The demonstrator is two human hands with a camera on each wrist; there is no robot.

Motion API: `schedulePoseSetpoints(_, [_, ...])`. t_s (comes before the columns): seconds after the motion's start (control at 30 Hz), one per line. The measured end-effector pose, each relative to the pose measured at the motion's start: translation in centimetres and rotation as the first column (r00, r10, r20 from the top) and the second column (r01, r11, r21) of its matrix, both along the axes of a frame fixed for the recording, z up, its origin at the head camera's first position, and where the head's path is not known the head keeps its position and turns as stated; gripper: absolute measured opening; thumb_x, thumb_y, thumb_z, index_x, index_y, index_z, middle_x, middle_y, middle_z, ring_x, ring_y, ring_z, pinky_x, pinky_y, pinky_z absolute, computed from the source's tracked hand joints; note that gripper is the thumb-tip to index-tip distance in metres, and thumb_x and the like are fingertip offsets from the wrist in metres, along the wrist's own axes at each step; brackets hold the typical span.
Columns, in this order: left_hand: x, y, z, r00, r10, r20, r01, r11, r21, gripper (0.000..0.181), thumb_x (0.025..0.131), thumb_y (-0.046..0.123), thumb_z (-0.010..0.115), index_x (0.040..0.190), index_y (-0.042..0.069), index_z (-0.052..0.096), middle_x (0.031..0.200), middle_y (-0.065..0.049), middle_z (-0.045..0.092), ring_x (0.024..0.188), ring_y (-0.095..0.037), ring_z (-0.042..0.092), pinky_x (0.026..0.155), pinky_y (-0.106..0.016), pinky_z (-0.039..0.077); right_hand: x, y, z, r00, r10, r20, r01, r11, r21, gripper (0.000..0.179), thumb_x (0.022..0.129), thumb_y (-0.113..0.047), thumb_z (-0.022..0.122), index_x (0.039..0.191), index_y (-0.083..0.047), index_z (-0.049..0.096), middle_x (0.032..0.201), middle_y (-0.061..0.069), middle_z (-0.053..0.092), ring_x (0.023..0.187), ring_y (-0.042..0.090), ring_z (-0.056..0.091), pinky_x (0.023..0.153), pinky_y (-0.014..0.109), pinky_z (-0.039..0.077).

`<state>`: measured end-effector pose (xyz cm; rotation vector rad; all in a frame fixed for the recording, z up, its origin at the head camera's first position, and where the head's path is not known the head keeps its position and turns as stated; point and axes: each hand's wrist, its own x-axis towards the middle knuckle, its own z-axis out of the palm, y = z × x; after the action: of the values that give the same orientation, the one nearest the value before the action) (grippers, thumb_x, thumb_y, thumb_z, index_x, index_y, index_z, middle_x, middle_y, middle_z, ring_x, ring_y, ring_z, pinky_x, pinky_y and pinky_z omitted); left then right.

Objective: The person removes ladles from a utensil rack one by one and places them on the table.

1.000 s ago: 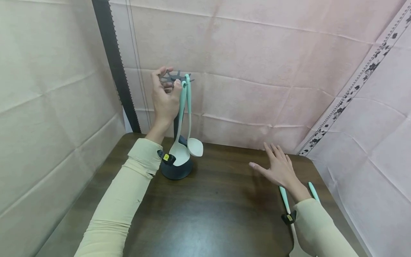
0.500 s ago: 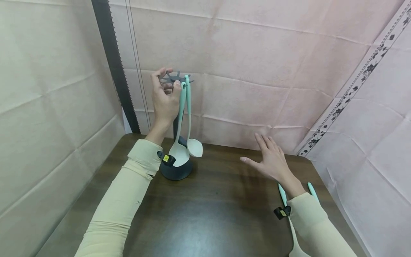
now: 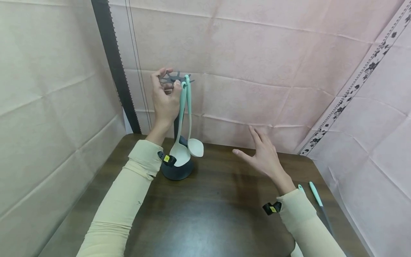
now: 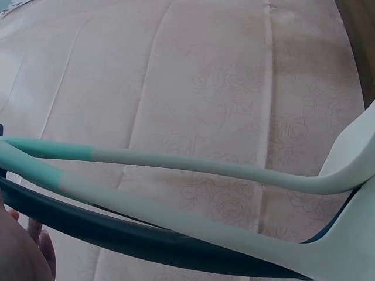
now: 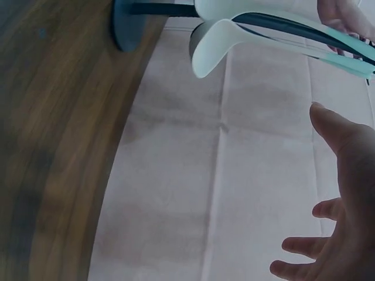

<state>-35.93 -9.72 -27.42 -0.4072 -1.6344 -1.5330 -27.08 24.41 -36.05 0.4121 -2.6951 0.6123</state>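
In the head view my left hand (image 3: 165, 101) grips the hooked top (image 3: 176, 77) of a dark utensil stand at the table's back left, the thumb beside a handle. From the hooks hang two utensils with mint handles and white heads: a ladle (image 3: 195, 147) on the right and a broad spoon-like one (image 3: 180, 154) in front. The round stand base (image 3: 176, 172) rests on the table. My right hand (image 3: 264, 157), fingers spread and holding nothing, hovers right of the stand. The right wrist view shows the ladle (image 5: 211, 50) beyond that hand's thumb.
On the brown table (image 3: 205, 214), at the right, lies a utensil with a mint handle (image 3: 315, 192) and grey shaft. Beside it another mint handle (image 3: 300, 187) is mostly hidden by my right sleeve (image 3: 298, 210). Cloth-covered walls (image 3: 250, 71) rise behind and at both sides.
My right hand has moved left and slightly away from me, toward the stand, uncovering more of the far-right utensil. My left hand and the hanging utensils stay in place.
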Motion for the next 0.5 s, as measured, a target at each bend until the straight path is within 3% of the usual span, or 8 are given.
schedulePoseSetpoints(0.23, [0.2,-0.1,-0.1,1.0,0.001,0.011,-0.001,1.0,0.0,0.065,0.093,0.043,0.057,0.147,0.01,0.043,0.147,0.01,0.059,0.099,-0.027,0.066,0.086,-0.027,0.05,-0.4,-1.8,0.2,0.999,0.024,-0.041,-0.026,0.999,-0.046,0.104,0.089,-0.069,0.071,0.171,-0.026,0.023,0.17,0.013,0.032,0.155,0.04,0.029,0.112,0.077,0.027])
schedulePoseSetpoints(0.5, [0.1,-0.1,0.1,1.0,-0.006,-0.005,0.006,1.0,0.006,0.065,0.093,0.044,0.058,0.146,0.009,0.043,0.148,0.004,0.059,0.096,-0.023,0.066,0.086,-0.027,0.051,-0.4,-3.6,1.2,0.996,0.072,-0.047,-0.075,0.996,-0.057,0.101,0.09,-0.069,0.07,0.17,-0.029,0.022,0.169,0.012,0.034,0.154,0.04,0.032,0.114,0.073,0.03])
